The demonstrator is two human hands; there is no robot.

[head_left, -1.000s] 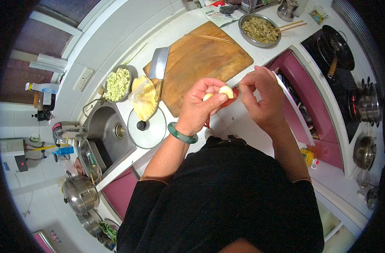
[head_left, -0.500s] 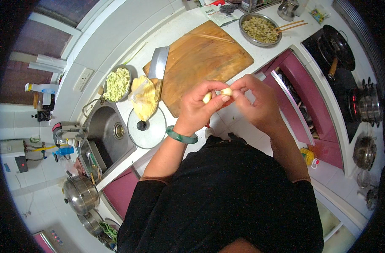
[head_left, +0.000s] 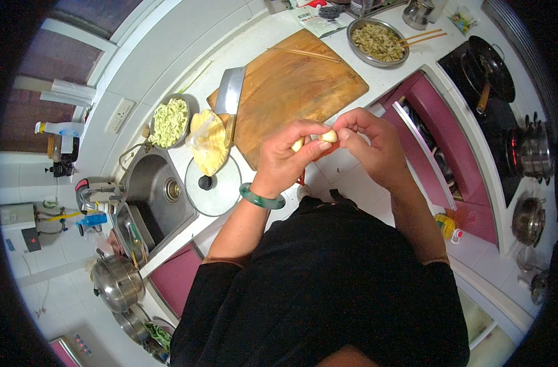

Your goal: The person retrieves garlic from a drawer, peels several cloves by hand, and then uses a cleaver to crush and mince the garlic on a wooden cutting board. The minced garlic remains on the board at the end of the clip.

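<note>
Pinching step in hand, I judge: my left hand [head_left: 285, 160] and right hand [head_left: 371, 145] both clamp fingertips on one small pale dumpling [head_left: 325, 136], held in the air above the counter's edge, in front of the wooden board [head_left: 297, 92]; next move likely needs even pressure along the seam; counted: one cleaver [head_left: 230, 93], one filling bowl [head_left: 377, 41], one wrapper stack [head_left: 208, 140], one pair of chopsticks [head_left: 421, 37].
</note>
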